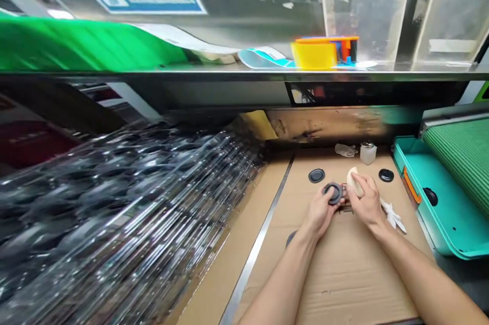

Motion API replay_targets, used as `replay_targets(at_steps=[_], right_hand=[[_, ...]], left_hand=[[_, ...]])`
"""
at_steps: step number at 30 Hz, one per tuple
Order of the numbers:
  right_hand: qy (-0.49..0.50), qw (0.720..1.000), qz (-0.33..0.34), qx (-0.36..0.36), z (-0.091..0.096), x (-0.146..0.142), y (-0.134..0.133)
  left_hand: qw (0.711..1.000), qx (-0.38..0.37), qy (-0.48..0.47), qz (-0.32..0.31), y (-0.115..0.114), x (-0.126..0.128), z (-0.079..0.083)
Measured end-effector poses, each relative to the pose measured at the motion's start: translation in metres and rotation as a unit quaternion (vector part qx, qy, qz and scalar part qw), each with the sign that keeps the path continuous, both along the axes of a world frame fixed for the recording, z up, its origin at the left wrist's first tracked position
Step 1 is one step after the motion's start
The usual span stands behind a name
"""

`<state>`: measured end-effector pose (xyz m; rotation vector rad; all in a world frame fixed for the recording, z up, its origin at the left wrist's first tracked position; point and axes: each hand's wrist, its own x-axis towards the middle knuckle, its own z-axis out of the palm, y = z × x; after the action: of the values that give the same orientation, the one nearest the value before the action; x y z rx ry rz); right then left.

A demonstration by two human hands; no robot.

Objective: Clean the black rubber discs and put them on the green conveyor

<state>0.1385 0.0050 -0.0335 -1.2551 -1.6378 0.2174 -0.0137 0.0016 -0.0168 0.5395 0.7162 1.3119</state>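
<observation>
My left hand [323, 211] grips a round black rubber-like ring [333, 193] by its edge, tilted up toward me. My right hand [367, 200] holds a cream-coloured sponge or pad [354, 182] against the ring's right side. Two similar black discs [316, 175] [386, 175] lie flat on the cardboard sheet [344, 284] beyond my hands. Another dark disc [290, 238] sits partly hidden behind my left wrist. A small glass jar with a metal lid [368, 153] stands at the back.
White gloves [391, 215] lie right of my right hand. A teal tray [412, 182] with a black disc [430, 196] and a green ribbed mat [458, 162] are at right. A stack of clear plastic trays [114, 213] fills the left. A yellow container [314, 55] stands on the shelf above.
</observation>
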Motion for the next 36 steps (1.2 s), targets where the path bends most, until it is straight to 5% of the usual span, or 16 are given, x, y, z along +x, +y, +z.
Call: replay_targets(at_steps=[4, 10, 13, 18, 22, 34, 36], right_hand=[[-0.053, 0.997, 0.040, -0.026, -0.001, -0.021, -0.022], [-0.137, 0.989, 0.044, -0.016, -0.006, -0.037, -0.026], [-0.142, 0.989, -0.007, -0.038, -0.004, -0.032, -0.018], [-0.180, 0.981, 0.074, -0.006, -0.007, -0.023, -0.018], [-0.180, 0.983, -0.025, 0.012, -0.009, -0.020, -0.019], [-0.216, 0.976, 0.027, 0.023, -0.009, -0.025, -0.024], [-0.215, 0.976, -0.007, 0.019, -0.006, -0.024, -0.020]], left_hand=[[0.990, -0.048, -0.100, -0.091, 0.000, 0.004, 0.006], [0.976, -0.110, -0.173, -0.071, 0.005, 0.003, 0.001], [0.982, -0.094, -0.156, -0.047, 0.009, 0.005, -0.001], [0.981, -0.128, -0.126, -0.074, 0.011, 0.009, 0.000], [0.983, -0.112, -0.107, -0.094, 0.011, 0.014, -0.006], [0.983, -0.097, -0.125, -0.093, 0.015, 0.010, -0.012], [0.987, -0.076, -0.112, -0.082, 0.016, 0.010, -0.012]])
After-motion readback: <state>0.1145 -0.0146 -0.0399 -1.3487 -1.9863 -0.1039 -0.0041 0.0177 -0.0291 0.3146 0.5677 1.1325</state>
